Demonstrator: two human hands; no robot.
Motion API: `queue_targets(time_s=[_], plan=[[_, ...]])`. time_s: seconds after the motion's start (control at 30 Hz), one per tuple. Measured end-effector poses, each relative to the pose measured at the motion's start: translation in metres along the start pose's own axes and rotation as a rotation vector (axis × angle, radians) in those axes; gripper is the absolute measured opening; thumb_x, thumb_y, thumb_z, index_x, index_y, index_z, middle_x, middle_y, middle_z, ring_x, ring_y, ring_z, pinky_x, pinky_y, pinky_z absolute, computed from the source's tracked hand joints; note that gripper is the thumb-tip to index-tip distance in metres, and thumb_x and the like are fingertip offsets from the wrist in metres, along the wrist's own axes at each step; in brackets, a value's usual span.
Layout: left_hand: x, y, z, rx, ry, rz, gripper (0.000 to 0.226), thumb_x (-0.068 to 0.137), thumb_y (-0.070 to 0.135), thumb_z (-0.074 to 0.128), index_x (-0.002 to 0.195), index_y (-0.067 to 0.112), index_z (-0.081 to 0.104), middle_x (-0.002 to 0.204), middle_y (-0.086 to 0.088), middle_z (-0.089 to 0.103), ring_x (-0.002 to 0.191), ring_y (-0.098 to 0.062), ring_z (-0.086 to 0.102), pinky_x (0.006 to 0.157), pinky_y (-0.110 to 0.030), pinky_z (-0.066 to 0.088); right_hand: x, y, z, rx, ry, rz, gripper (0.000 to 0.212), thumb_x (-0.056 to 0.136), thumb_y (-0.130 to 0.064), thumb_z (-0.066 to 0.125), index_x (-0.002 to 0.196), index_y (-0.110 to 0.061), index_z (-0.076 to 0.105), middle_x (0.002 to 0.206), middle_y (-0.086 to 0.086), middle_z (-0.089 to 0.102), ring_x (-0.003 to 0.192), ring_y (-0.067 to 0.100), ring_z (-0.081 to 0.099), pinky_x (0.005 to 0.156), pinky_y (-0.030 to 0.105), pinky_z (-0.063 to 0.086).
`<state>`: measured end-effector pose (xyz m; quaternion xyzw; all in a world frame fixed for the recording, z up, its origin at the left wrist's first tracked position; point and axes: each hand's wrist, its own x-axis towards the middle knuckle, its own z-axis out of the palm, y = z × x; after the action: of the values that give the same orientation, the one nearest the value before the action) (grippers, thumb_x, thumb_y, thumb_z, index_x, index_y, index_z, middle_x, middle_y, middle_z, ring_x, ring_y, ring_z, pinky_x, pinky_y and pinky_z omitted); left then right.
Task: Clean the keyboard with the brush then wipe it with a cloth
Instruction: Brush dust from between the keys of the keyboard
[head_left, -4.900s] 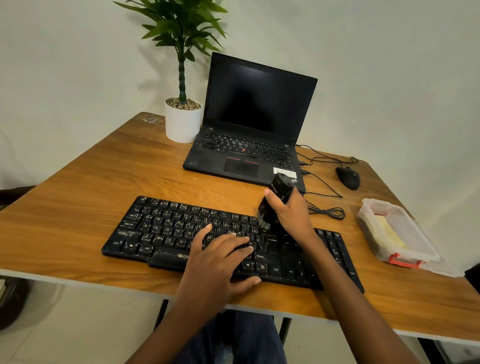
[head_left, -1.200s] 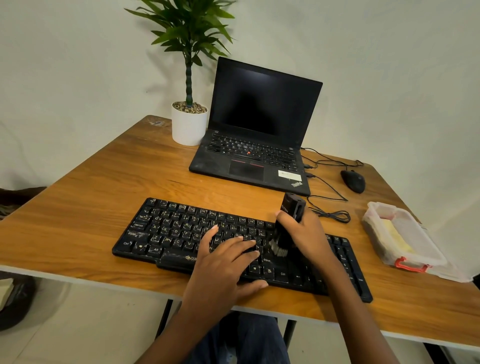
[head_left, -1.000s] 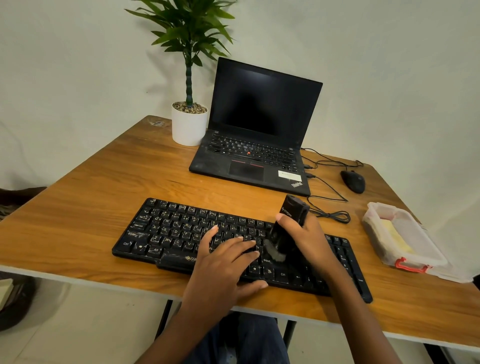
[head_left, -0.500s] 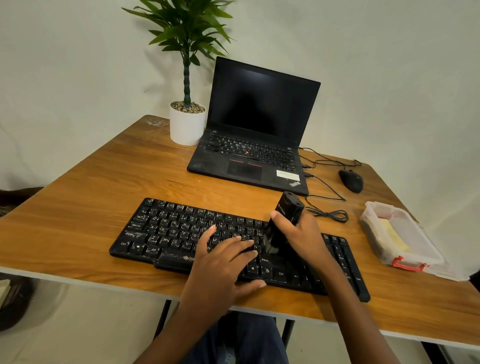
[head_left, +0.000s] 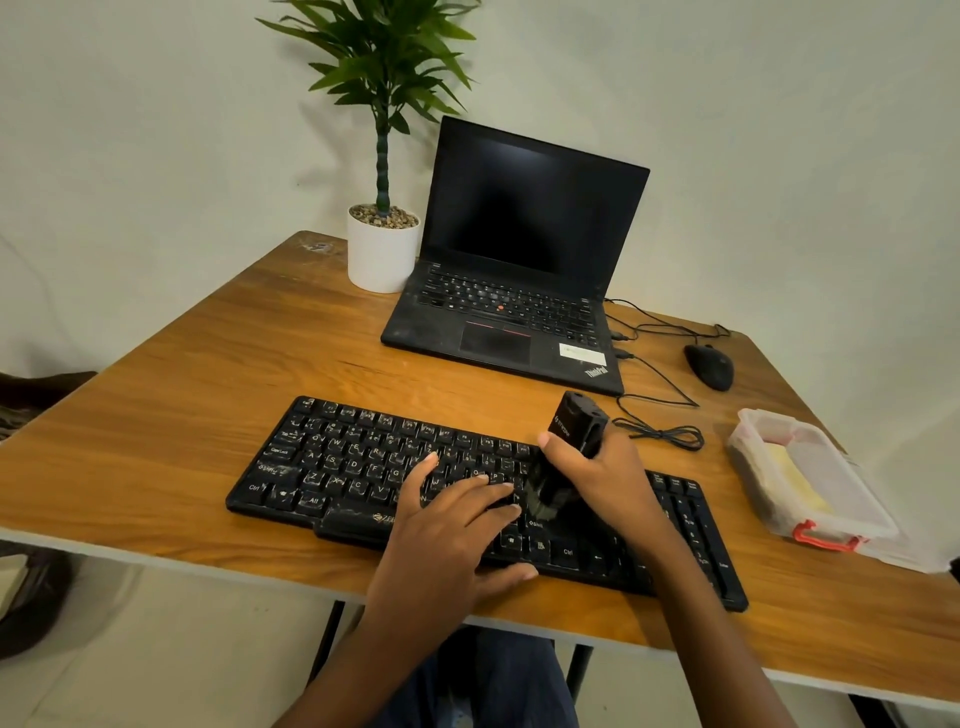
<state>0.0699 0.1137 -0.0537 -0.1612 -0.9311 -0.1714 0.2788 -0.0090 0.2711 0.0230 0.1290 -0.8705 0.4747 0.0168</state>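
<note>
A black keyboard (head_left: 358, 467) lies near the front edge of the wooden table (head_left: 182, 395). My left hand (head_left: 447, 530) rests flat on its middle keys with the fingers spread. My right hand (head_left: 602, 478) grips a black brush (head_left: 571, 441) by its blocky handle. The brush is tilted, and its bristles touch the keys just right of my left fingertips. A yellow cloth (head_left: 795, 483) lies inside a clear plastic box (head_left: 810, 525) at the right.
An open black laptop (head_left: 519, 270) stands behind the keyboard, a potted plant (head_left: 382, 244) at its left. A black mouse (head_left: 709, 366) and its coiled cable (head_left: 660, 431) lie behind my right hand.
The brush has swept back and forth in short strokes over the keys at the keyboard's middle right. My left hand has stayed on the keys.
</note>
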Motion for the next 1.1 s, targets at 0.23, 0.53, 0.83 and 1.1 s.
queue_targets(time_s=[0.23,0.53,0.83,1.1], plan=[[0.0,0.001,-0.001,-0.004,0.009,0.001,0.052,0.082,0.067,0.043,0.105,0.028,0.07,0.118,0.012,0.064,0.112,-0.006,0.059,0.109,-0.048,0.021,0.012,0.005,0.012,-0.192,0.323,-0.06,0.031,0.079,-0.041,0.063,0.088,-0.013,0.052,0.069,-0.003,0.058,0.061,0.01,0.058,0.052,0.02,0.048],[0.0,0.0,0.0,0.004,0.008,0.004,0.053,0.083,0.067,0.041,0.105,0.028,0.069,0.119,0.012,0.064,0.112,-0.007,0.058,0.108,-0.049,0.022,-0.019,-0.003,0.009,-0.062,0.275,-0.054,0.023,0.078,-0.03,0.069,0.077,-0.02,0.048,0.066,-0.003,0.055,0.058,0.002,0.055,0.051,0.014,0.044],[0.0,0.0,0.0,-0.002,0.014,0.001,0.051,0.082,0.066,0.044,0.105,0.028,0.069,0.119,0.011,0.064,0.112,-0.007,0.058,0.109,-0.049,0.021,-0.035,-0.01,0.007,-0.094,0.239,-0.078,0.02,0.079,-0.029,0.068,0.081,-0.025,0.049,0.066,-0.006,0.055,0.062,0.004,0.056,0.051,0.014,0.044],[-0.001,0.001,0.0,0.0,0.022,0.008,0.051,0.081,0.066,0.046,0.105,0.027,0.069,0.119,0.011,0.064,0.112,-0.006,0.058,0.109,-0.048,0.021,-0.046,-0.008,0.0,-0.037,0.224,-0.03,0.021,0.08,-0.023,0.068,0.075,-0.027,0.048,0.066,-0.004,0.057,0.063,-0.006,0.056,0.053,0.009,0.043]])
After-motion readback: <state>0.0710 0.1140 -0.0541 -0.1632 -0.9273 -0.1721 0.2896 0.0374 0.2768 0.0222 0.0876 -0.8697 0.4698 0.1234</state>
